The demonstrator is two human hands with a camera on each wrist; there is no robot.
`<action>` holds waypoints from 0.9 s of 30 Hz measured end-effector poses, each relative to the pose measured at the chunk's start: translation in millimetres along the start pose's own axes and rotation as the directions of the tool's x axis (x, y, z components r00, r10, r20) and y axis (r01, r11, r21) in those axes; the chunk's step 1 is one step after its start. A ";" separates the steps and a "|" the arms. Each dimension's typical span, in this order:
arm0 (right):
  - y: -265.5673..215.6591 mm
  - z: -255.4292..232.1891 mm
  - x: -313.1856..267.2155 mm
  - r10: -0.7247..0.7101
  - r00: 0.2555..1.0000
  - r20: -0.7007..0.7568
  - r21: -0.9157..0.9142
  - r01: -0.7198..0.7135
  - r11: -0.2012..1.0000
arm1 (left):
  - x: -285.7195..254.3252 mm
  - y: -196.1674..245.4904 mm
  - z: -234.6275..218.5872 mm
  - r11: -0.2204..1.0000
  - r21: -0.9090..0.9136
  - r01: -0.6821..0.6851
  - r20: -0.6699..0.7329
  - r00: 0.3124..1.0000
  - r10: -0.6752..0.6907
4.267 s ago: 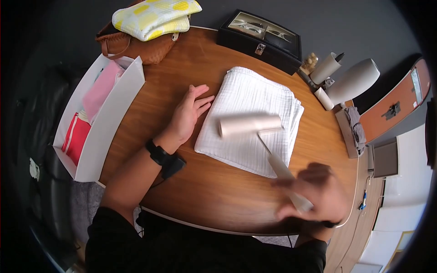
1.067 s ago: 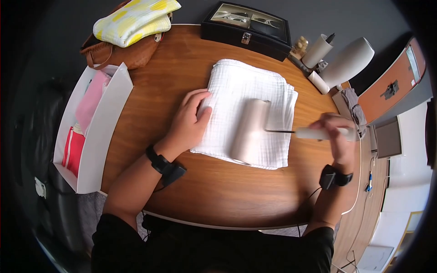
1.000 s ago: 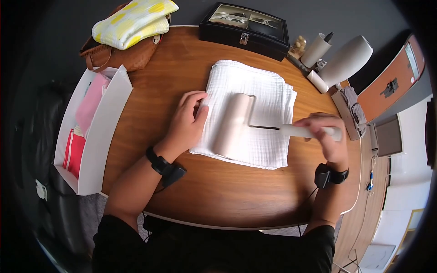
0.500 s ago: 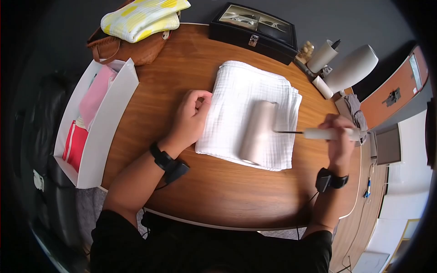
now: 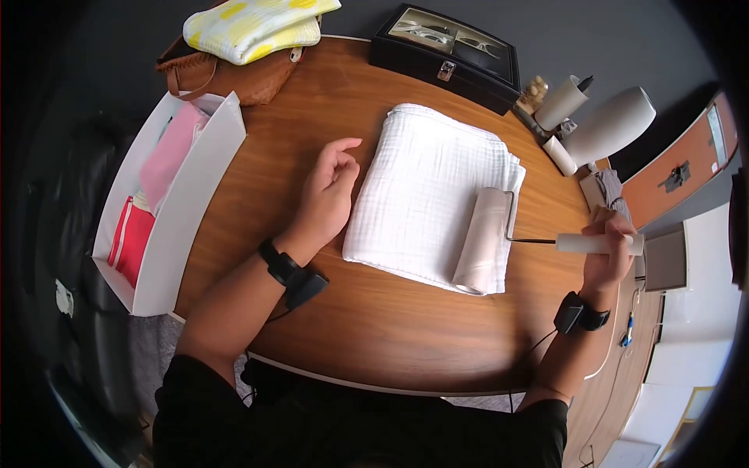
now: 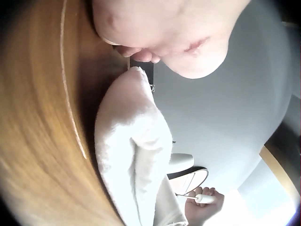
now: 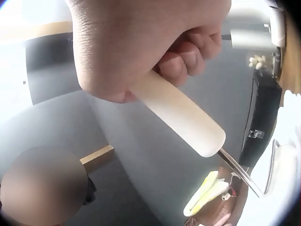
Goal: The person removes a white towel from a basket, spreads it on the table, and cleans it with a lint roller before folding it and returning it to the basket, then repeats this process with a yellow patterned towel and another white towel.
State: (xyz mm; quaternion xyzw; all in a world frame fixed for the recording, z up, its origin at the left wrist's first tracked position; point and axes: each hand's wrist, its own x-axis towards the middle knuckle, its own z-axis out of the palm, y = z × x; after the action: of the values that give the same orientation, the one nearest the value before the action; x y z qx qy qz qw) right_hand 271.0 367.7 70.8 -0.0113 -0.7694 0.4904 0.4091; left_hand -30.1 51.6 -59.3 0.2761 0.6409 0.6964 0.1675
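Note:
My right hand [image 5: 608,253] grips the white handle [image 5: 573,243] of a lint roller, its fingers curled round it; the right wrist view shows the same grip on the handle [image 7: 183,117]. The pale roller head [image 5: 484,242] lies over the right part of a folded white cloth [image 5: 425,179]. Just left of the cloth, my left hand [image 5: 326,195] rests by the table with loosely bent fingers, holding nothing. In the left wrist view the left hand [image 6: 164,33] is beside the cloth's folded edge [image 6: 134,141].
A white box [image 5: 187,203] with pink and red cloths stands at the left. Behind it, a brown bag [image 5: 250,82] carries a yellow-patterned cloth [image 5: 257,31]. A black glasses case [image 5: 445,66] is at the back, with a white vase [image 5: 612,125] at the back right.
The roller has moved right across the cloth with my right hand. My left hand has shifted slightly away from the cloth's edge, its index finger straighter. The view has turned a little.

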 end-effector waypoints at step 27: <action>2.4 59.5 -18.8 0.301 0.949 0.094 -0.011 -0.301 0.954 | 0.9 3.8 -0.3 0.999 -0.043 0.016 0.049 0.999 -0.014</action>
State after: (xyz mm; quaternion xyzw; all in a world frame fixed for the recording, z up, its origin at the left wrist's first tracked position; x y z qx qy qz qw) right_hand 244.4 316.8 46.4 -0.1046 -0.7763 0.5484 0.2929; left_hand -30.5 51.5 -55.5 0.2845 0.6233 0.7021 0.1940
